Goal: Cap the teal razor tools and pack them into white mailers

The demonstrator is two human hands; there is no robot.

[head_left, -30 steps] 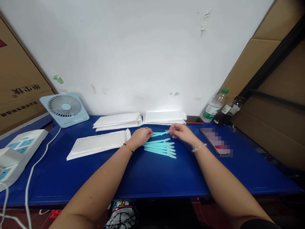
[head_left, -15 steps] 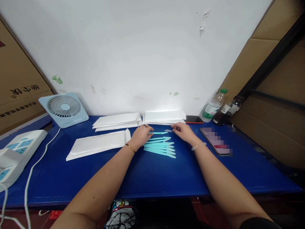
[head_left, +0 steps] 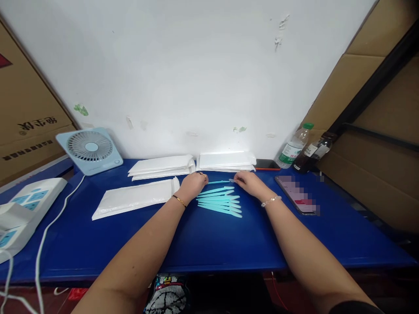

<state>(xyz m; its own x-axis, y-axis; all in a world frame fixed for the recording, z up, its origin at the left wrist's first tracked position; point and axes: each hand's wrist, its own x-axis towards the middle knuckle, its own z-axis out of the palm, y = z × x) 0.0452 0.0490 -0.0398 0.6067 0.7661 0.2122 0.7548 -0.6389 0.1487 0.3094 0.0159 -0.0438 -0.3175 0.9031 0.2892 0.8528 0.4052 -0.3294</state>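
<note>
We see both of our hands low over the blue tabletop (head_left: 209, 244), meeting at one thin turquoise plastic stick (head_left: 218, 182) that lies crosswise at the far edge of a row of similar turquoise plastic sticks (head_left: 220, 200). Our left hand (head_left: 194, 184), with a ring and a gold bangle, rests knuckles up with its fingers curled loosely at the stick's left end; whether it truly pinches it we cannot tell. Our right hand (head_left: 250, 183), with a beaded bracelet at the wrist, lies flat and relaxed, its fingertips touching the stick's pale right tip — a touch rather than a clear grasp. The row of sticks lies just on the near side of that single one, between our two wrists, each stick pointing roughly left to right. To the left of our left hand lies a flat white padded envelope (head_left: 135, 197); beyond it, against the white wall, sit two stacks of white padded envelopes (head_left: 193, 162). At the far left stands a small pale blue desk fan (head_left: 90, 149), with a white device with blue buttons (head_left: 22, 209) nearer us. To the right lie a smartphone (head_left: 296, 194) and — further off — a clear plastic water bottle with a green cap (head_left: 294, 146) beside a dark bottle (head_left: 310, 155).
</note>
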